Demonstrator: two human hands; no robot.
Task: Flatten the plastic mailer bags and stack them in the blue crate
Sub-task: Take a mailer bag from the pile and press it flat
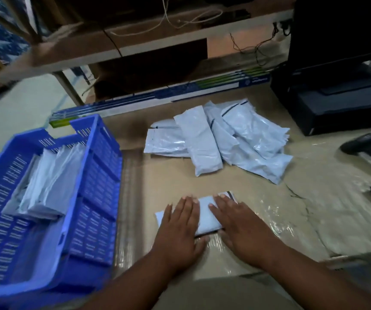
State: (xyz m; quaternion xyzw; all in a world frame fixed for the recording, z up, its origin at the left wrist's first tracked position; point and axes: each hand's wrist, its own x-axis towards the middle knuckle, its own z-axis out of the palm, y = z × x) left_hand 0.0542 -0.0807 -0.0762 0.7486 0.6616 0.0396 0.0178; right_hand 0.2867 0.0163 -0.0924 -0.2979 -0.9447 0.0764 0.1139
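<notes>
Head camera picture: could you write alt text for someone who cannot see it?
Left hand and right hand press flat on a grey mailer bag on a brown table. A loose pile of mailers lies beyond; a blue crate at left holds stacked mailers.

No lettering can be read anywhere. The long flat box [180, 92] across the middle of the frame carries a round logo and a short printed word near its right end, upside down and too blurred to make out. The mailer bags [220, 139] at centre show no legible print.
</notes>
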